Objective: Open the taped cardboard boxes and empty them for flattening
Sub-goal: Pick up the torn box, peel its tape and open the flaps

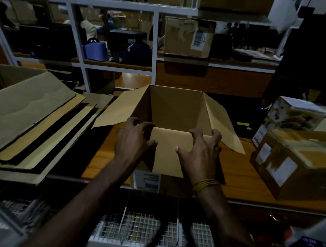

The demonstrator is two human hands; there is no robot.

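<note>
An open cardboard box (174, 108) stands on the wooden counter (238, 181) in front of me, its side flaps spread left and right, and I see nothing inside it. My left hand (134, 140) and my right hand (201, 148) rest on the near flap (167, 153), fingers curled over its top edge at either end. The flap is folded toward me over the box's front. A yellow band circles my right wrist. A taped cardboard box (300, 165) with white labels sits at the right on the counter.
Flattened cardboard sheets (28, 119) are stacked at the left. A printed product carton (288, 118) stands behind the taped box. White shelving (155, 44) with boxes and bags rises behind the counter. Wire mesh baskets (148, 232) lie below the counter's front edge.
</note>
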